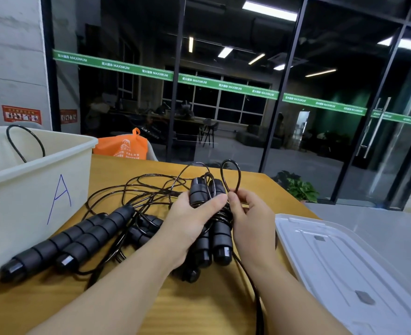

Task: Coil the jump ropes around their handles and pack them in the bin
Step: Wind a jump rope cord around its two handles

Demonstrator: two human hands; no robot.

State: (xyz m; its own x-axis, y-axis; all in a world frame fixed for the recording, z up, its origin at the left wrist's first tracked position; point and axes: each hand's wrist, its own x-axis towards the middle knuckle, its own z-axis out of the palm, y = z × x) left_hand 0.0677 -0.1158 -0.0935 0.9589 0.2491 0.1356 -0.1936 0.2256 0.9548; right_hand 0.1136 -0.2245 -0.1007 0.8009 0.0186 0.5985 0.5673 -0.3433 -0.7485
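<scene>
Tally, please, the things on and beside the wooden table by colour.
Black: 3 pairs of handles: held pair, lying pair, pair behind
White: 2: bin, lid
Orange: 1: bag
Total: 6

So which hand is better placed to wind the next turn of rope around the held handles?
The right hand. It already pinches the rope loop beside the handles, while the left hand grips the handle pair, so it probably keeps steadying them.
</scene>
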